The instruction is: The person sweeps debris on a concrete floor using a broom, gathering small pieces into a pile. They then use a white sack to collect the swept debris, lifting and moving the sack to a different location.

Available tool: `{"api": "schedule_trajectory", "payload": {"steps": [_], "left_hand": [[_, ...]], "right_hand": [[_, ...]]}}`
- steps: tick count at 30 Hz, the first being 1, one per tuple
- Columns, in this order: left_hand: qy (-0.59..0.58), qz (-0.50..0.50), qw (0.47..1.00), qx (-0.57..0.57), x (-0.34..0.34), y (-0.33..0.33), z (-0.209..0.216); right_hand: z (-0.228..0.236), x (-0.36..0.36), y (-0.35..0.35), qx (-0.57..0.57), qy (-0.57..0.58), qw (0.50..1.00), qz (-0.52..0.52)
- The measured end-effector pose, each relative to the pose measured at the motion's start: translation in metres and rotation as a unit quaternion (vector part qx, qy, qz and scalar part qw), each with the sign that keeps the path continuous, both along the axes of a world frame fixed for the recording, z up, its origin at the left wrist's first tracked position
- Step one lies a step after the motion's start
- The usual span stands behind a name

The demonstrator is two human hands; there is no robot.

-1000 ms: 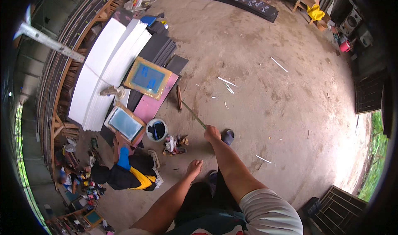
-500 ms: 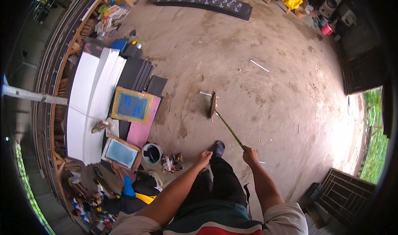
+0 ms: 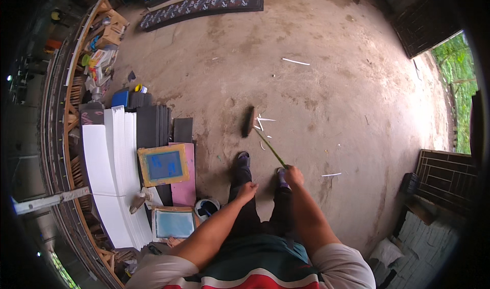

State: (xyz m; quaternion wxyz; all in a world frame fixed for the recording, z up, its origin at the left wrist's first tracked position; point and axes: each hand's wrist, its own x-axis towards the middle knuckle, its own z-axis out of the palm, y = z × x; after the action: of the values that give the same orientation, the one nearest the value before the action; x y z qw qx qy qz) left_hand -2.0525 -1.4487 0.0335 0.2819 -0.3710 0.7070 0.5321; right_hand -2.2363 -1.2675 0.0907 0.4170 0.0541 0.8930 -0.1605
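My right hand (image 3: 293,176) is closed round the green handle of a push broom (image 3: 269,147). The broom's brown head (image 3: 248,121) rests on the concrete floor, ahead of my feet and a little left of the hand. Several thin white strips (image 3: 262,119) lie against and beside the right side of the head, with small scraps nearer to me. My left hand (image 3: 247,191) hangs in front of my left leg with its fingers curled in. Nothing shows in it, and it is apart from the broom.
At the left stand stacked white sheets (image 3: 121,161), dark sheets (image 3: 154,128), two framed screens (image 3: 163,165) and a white bucket (image 3: 207,207). Another white strip (image 3: 296,61) lies farther off, and one (image 3: 332,174) to the right. A dark patterned stack (image 3: 204,8) lies at the back. A doorway (image 3: 454,85) opens at right.
The whole view has turned and shifted, and my feet have stepped. More white strips now show beside the broom head. My right hand keeps its grip on the handle; my left stays curled.
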Motion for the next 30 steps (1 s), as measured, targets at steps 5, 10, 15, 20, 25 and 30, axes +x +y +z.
{"api": "schedule_trajectory", "payload": {"steps": [5,10,15,20,25,30], "left_hand": [[0.005,-0.084,0.995,-0.045,-0.029,-0.053,-0.025],[0.012,-0.088,0.995,-0.043,-0.036,-0.088,-0.056],[0.051,-0.131,0.989,-0.04,-0.048,-0.104,-0.053],[0.048,-0.156,0.986,-0.043,-0.071,-0.119,-0.025],[0.054,-0.215,0.973,-0.067,-0.118,-0.117,0.035],[0.045,-0.219,0.972,-0.074,-0.132,-0.12,0.041]], "right_hand": [[0.057,0.031,0.055,0.033,0.05,0.995,-0.077],[0.079,0.055,0.015,0.02,0.013,0.996,-0.091],[0.042,0.067,-0.026,0.047,-0.014,0.996,-0.073],[0.044,0.088,0.034,0.125,-0.02,0.987,-0.096],[0.075,0.095,0.086,0.209,0.016,0.969,-0.13],[0.09,0.078,0.069,0.173,0.075,0.974,-0.126]]}}
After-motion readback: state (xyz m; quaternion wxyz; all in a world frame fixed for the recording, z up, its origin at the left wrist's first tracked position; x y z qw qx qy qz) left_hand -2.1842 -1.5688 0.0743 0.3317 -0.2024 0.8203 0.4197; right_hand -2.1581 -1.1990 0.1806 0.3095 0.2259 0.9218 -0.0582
